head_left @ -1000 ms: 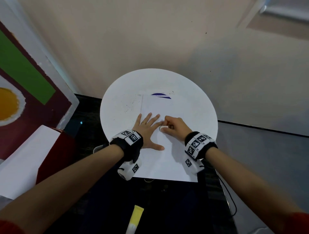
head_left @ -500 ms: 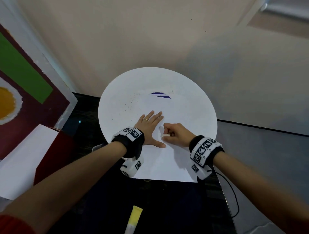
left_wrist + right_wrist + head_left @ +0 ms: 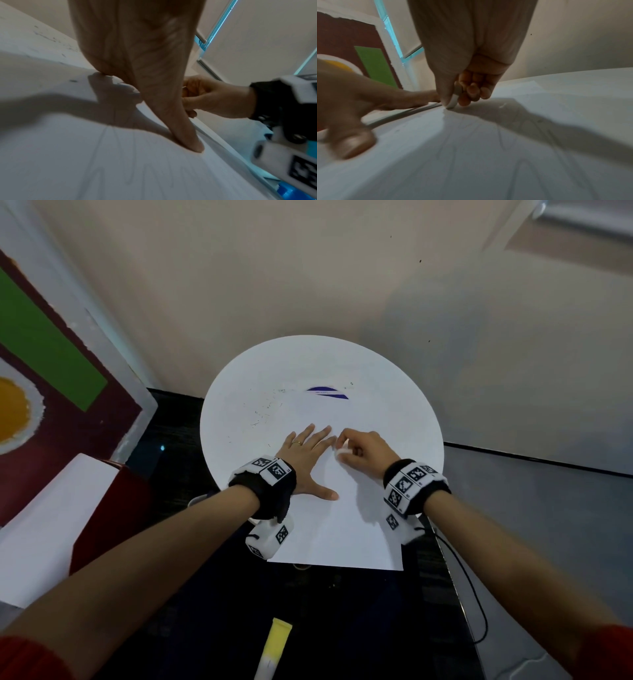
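Note:
A white sheet of paper [image 3: 335,535] with faint pencil lines lies on a round white table [image 3: 239,378], its near edge hanging over the rim. My left hand [image 3: 305,453] lies flat on the sheet with fingers spread and the thumb pressed down. Just to its right, my right hand [image 3: 356,450] pinches a small white eraser [image 3: 340,453] between thumb and fingers. In the right wrist view the eraser [image 3: 453,100] touches the paper [image 3: 488,155] with its tip. The left wrist view shows the left thumb [image 3: 188,142] pressing on the paper [image 3: 120,169].
A blue sliver [image 3: 327,393] lies on the far part of the table. A yellow tube [image 3: 274,648] lies on the dark floor below me. A painted board [image 3: 51,364] and a red box [image 3: 109,508] stand at the left. A black cable [image 3: 469,594] trails at the right.
My right hand, with the eraser, slid back toward me and then away again across the paper. The left hand has stayed flat on the sheet.

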Demonstrator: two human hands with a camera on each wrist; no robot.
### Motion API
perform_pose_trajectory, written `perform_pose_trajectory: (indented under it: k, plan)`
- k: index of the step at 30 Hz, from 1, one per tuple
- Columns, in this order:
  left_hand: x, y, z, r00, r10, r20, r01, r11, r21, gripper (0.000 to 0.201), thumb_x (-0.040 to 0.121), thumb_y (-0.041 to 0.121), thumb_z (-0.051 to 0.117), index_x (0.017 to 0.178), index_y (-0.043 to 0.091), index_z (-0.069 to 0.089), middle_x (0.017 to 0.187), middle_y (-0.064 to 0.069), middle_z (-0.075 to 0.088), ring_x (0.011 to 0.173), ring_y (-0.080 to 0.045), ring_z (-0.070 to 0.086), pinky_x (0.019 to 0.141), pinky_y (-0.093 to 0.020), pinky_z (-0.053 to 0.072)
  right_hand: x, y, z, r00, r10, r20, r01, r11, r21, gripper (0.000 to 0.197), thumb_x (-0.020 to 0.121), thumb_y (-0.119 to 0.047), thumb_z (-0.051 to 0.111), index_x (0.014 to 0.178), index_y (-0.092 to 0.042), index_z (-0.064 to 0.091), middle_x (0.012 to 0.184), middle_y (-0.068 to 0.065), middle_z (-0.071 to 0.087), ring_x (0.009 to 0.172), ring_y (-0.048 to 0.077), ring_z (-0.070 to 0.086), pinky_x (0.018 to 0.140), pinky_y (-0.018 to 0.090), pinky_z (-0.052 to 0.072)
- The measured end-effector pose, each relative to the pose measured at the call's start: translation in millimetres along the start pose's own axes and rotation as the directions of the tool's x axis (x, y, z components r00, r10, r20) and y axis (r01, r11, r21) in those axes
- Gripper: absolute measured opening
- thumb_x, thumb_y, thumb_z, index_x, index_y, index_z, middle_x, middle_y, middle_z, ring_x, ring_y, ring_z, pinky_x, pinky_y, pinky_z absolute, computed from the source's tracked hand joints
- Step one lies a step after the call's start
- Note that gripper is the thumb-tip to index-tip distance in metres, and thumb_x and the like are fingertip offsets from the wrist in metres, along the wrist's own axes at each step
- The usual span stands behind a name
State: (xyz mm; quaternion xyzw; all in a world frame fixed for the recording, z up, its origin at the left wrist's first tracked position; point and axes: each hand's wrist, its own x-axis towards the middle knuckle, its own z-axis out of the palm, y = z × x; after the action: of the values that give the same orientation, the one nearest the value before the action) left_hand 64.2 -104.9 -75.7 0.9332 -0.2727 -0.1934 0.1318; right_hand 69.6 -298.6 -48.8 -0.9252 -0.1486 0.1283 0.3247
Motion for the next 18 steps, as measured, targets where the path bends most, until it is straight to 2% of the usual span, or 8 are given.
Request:
perform_pose_trajectory:
  k: [5,10,13,15,18]
  plan:
    - [-0.3,1.0,0.8,1.000,-0.005,0.003,0.005,1.000,0.015,0.120,0.067,0.078,0.062,0.155,0.027,-0.002,0.160,0.011,-0.017,0.147,-0.019,-0.019,0.119,-0.047,-0.007,-19.9,3.2,6.6,0.992,-0.025,0.120,0.022,0.999,0.030,0.025,0.082,-0.014,0.068,0.071,-0.025,0.047,0.061,-0.013,0.050,0.052,0.002,0.044,0.055,0.015,0.033]
    - [2.4,3.2,0.5,0.999,-0.011,0.034,0.011,1.000,0.017,0.116,0.066,0.080,0.061,0.154,0.035,0.000,0.159,0.012,-0.019,0.146,-0.020,-0.022,0.117,-0.048,-0.011,-4.1,2.2,5.0,1.000,-0.003,0.023,0.002,0.999,0.044,0.020,0.083,-0.014,0.067,0.076,-0.017,0.049,0.059,-0.010,0.051,0.050,0.004,0.042,0.055,0.017,0.035]
    - [2.7,9.2,2.1,0.998,-0.058,-0.011,0.058,0.998,-0.011,0.109,0.070,0.078,0.059,0.154,0.036,0.004,0.160,0.013,-0.014,0.147,-0.021,-0.019,0.117,-0.049,-0.009,-21.5,5.1,5.9,0.991,-0.012,0.134,-0.001,0.995,0.095,0.028,0.082,-0.011,0.068,0.069,-0.018,0.045,0.058,-0.010,0.045,0.048,0.004,0.036,0.053,0.015,0.032]
    - [4.1,12.2,0.7,0.997,-0.071,-0.017,0.071,0.997,-0.004,0.109,0.070,0.077,0.060,0.154,0.035,0.004,0.160,0.012,-0.013,0.147,-0.022,-0.019,0.117,-0.050,-0.009,-21.6,3.1,0.9,0.980,-0.035,0.197,0.021,0.997,0.069,0.030,0.082,-0.012,0.068,0.067,-0.022,0.044,0.060,-0.009,0.046,0.049,0.004,0.038,0.053,0.016,0.033]
    - [5.1,11.8,1.1,0.998,-0.066,-0.014,0.066,0.998,0.012,0.110,0.069,0.078,0.060,0.154,0.032,0.006,0.160,0.012,-0.013,0.147,-0.023,-0.019,0.117,-0.050,-0.008,-4.5,-3.8,-2.8,0.995,-0.059,0.080,0.057,0.998,0.023,0.027,0.082,-0.012,0.067,0.070,-0.026,0.047,0.063,-0.012,0.051,0.052,0.000,0.045,0.054,0.012,0.033]
